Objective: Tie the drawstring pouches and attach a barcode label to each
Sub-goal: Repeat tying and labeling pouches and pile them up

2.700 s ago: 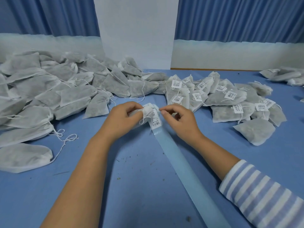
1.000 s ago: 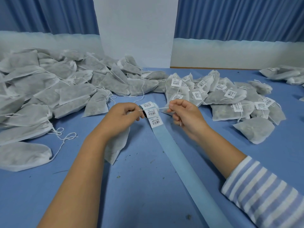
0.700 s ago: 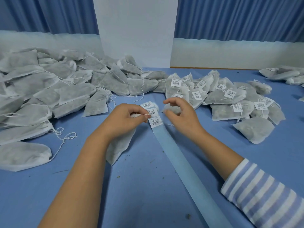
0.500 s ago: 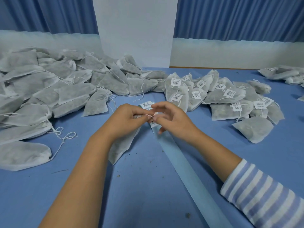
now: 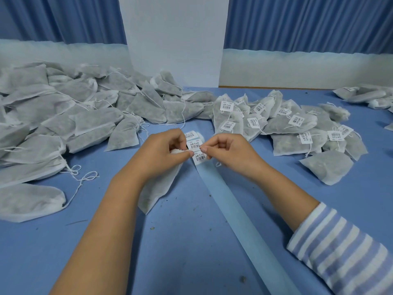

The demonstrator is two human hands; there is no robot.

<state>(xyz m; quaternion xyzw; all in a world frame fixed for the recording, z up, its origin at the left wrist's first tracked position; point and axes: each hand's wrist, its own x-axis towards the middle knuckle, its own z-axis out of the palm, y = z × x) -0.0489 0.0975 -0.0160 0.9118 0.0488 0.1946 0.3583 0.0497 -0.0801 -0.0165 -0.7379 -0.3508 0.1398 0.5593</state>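
Left hand [image 5: 163, 152] grips the pouch [image 5: 158, 188] by its gathered neck, right hand [image 5: 229, 152] pinches the drawstring [image 5: 196, 150] just beside it, over the label strip [image 5: 234, 205] on the blue tabletop [image 5: 180, 241]; plain pouches [image 5: 63, 116] heaped left, labelled pouches [image 5: 287, 124] right.

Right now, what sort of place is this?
Likely a hand-packing and labelling bench: a heap of untagged pouches, a pile of barcode-tagged pouches, and a barcode label strip on the blue table.
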